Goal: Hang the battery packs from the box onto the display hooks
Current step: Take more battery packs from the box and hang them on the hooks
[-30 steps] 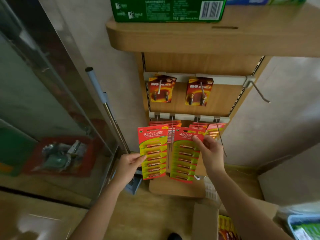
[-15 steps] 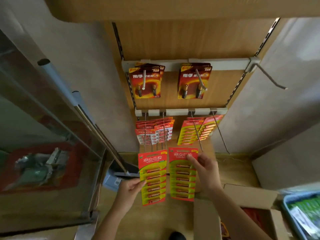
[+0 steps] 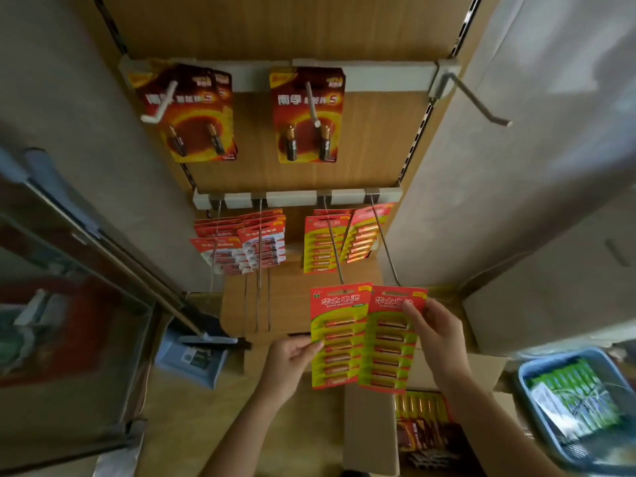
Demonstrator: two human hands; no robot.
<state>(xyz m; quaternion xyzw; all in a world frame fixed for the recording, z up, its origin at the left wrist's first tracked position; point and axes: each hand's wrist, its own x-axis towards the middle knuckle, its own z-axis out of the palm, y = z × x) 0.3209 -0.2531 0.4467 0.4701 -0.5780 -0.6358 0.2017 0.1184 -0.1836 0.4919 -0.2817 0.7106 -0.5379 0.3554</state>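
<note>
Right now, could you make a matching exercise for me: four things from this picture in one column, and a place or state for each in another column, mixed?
Things:
1. left hand
2. right hand
3. top-right hook
4. cardboard box

Places or states:
A. bare, nothing hanging on it
B. open on the floor, packs inside
C. holds the left green-and-red pack by its edge
D. grips the right green-and-red pack near its top

Pairs: 1-C, 2-D, 3-A, 4-B

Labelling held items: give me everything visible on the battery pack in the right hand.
The right-hand battery pack is a flat card, red header with yellow characters and a hang slot, yellow-green body with a column of slim batteries under blisters. Upright, slightly tilted, it overlaps the left-hand pack. The right hand pinches its upper right; its top sits at a hook tip.
</note>
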